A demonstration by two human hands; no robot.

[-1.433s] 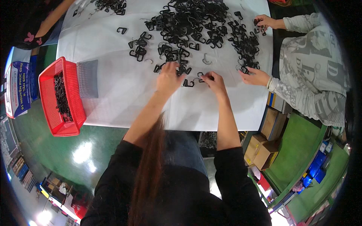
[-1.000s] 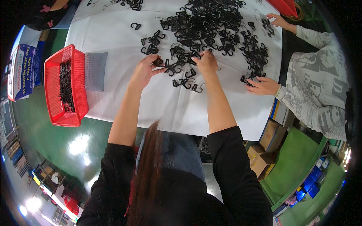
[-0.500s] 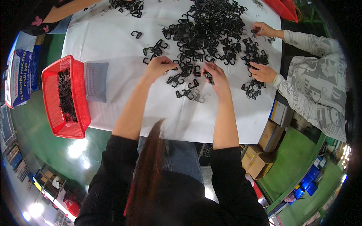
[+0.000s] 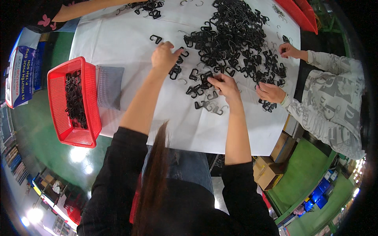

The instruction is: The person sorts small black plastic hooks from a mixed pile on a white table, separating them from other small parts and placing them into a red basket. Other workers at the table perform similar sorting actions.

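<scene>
A large pile of black plastic hooks (image 4: 232, 35) covers the far middle of a white-covered table (image 4: 130, 47). My left hand (image 4: 164, 57) rests over a small cluster of black hooks (image 4: 176, 70) at the pile's near left edge, fingers curled on them. My right hand (image 4: 223, 85) pinches a black hook (image 4: 205, 78) among loose pieces. More single hooks (image 4: 206, 104) lie just in front of it.
A red basket (image 4: 65, 133) holding black hooks stands at the table's left edge, beside a grey cloth (image 4: 109, 86). A person in a grey printed sleeve (image 4: 327, 106) works at the right, hands (image 4: 269, 92) in the pile. Another arm (image 4: 90, 10) reaches in far left. Cardboard boxes (image 4: 271, 165) sit below.
My view has shifted so the table sits lower and closer. My left hand has moved left onto a small hook cluster; my right hand stays near the loose hooks in front.
</scene>
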